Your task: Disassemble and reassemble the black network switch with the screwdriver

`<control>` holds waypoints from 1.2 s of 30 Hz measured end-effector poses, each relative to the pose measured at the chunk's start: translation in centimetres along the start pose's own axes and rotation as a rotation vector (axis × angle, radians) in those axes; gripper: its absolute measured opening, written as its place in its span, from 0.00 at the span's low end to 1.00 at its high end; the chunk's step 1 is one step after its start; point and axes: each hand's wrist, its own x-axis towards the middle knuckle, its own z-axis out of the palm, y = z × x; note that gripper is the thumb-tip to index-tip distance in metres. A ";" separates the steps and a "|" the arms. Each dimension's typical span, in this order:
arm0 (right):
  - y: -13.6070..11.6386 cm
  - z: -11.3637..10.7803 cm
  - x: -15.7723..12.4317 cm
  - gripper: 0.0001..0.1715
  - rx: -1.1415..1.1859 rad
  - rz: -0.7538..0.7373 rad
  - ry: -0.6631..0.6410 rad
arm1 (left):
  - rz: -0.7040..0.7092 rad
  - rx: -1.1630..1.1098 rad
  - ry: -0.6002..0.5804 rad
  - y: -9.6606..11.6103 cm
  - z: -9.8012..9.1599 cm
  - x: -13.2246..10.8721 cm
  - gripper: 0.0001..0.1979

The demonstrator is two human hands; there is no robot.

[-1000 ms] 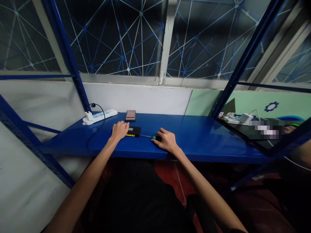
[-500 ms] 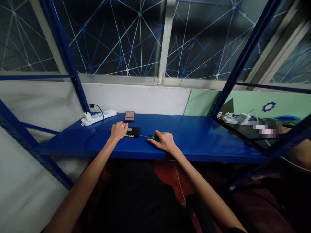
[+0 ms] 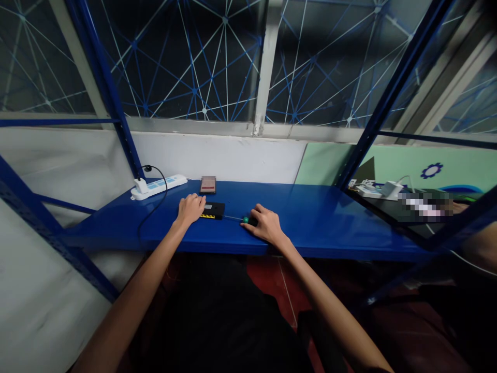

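Observation:
My left hand [image 3: 190, 208] is closed over the left end of a flat black box [image 3: 217, 208], which lies on the blue bench and carries a pale label and a yellow-and-black striped edge. From the right, the thin shaft of a screwdriver [image 3: 245, 220] reaches to the box's right side. The screwdriver's green and black handle is gripped by the fingers of my right hand [image 3: 267, 224], low over the bench top. Whether the tip touches the box is too small to tell. My left fingers hide the box's left part.
Behind the box lies a small clear-topped case [image 3: 208, 185] with reddish contents. A white power strip [image 3: 159, 186] with a plugged-in black cable stands at the back left. Blue posts [image 3: 365, 140] rise at the bench's ends. Another person's arm and a dark tray [image 3: 388, 207] are at the right.
My right hand's fingers have shifted slightly on the screwdriver's handle, and the thumb has drawn in. My left hand and the black box stay in place.

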 end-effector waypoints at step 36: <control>-0.2 0.0 0.3 0.28 0.010 0.131 -0.107 | -0.009 0.006 0.000 0.1 -0.2 0.0 0.29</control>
